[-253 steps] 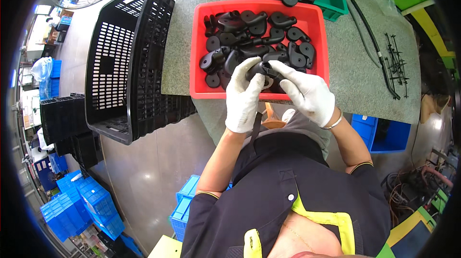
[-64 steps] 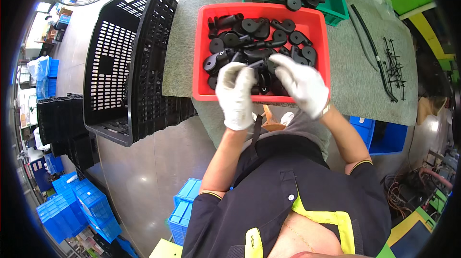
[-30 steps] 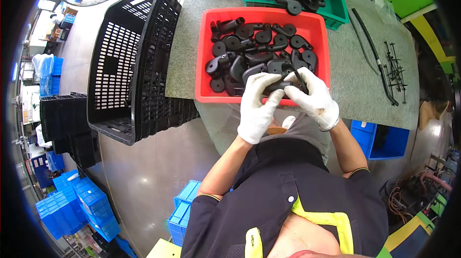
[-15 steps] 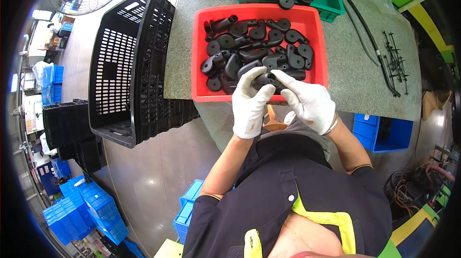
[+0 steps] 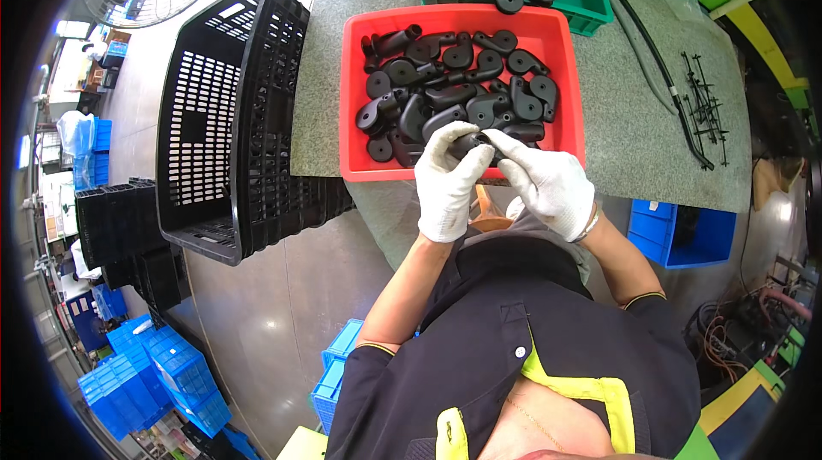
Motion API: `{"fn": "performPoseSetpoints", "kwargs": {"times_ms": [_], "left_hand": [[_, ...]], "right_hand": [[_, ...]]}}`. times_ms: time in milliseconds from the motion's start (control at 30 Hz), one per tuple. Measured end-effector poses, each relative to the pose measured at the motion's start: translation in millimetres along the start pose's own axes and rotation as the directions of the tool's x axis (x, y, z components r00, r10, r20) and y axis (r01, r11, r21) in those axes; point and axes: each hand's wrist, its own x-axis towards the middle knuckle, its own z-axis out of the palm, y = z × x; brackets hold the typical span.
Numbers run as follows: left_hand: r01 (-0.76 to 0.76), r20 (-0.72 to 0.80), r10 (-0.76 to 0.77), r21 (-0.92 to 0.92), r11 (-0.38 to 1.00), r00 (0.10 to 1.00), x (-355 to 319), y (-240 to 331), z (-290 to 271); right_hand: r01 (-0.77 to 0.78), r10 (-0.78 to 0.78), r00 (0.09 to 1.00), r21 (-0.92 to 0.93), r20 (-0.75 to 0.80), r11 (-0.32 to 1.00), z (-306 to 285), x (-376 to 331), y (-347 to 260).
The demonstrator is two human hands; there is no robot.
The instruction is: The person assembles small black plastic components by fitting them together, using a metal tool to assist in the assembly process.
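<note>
Both gloved hands, left hand (image 5: 452, 184) and right hand (image 5: 548, 182), pinch one black part (image 5: 473, 145) over the red tray (image 5: 355, 100). Fingers hide most of the part, so its shape is unclear.

- Single head view, worn on the person's head, faces steeply down.
- Close to the gloved hands; chest and forearms fill the lower edge.
- Worktop (image 5: 360, 58) at top, floor at left.
- Fisheye bends edges near the rim.

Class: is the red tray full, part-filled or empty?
Part-filled: black plastic parts cover most of the red tray floor, piled below its rim.
</note>
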Motion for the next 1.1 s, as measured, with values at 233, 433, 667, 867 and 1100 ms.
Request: {"fn": "performPoseSetpoints", "kwargs": {"times_ms": [233, 433, 667, 867, 1100], "left_hand": [[-0.012, -0.039, 0.014, 0.038, 0.999, 0.999, -1, 2, -2], [-0.32, -0.317, 0.477, 0.438, 0.84, 0.819, 23, 46, -46], [-0.359, -0.236, 0.91, 0.862, 0.357, 0.339, 60, 163, -176], [0.09, -0.011, 0.835, 0.995, -0.047, 0.551, 76, 160, -205], [-0.465, 0.08, 0.694, 0.797, 0.387, 0.715, 39, 52, -90]], "right_hand": [[-0.029, 0.029, 0.999, 0.002, 0.037, 1.0, 3, 4, -5], [-0.08, 0.082, 0.997, -0.141, 0.003, 0.987, 15, 49, 38], [0.018, 0.033, 0.855, -0.092, 0.517, 0.996, 40, 126, 88], [0.01, -0.008, 0.825, -0.001, 0.566, 1.0, 41, 135, 90], [0.102, -0.09, 0.965, -0.035, 0.246, 0.994, 33, 100, 77]]}}
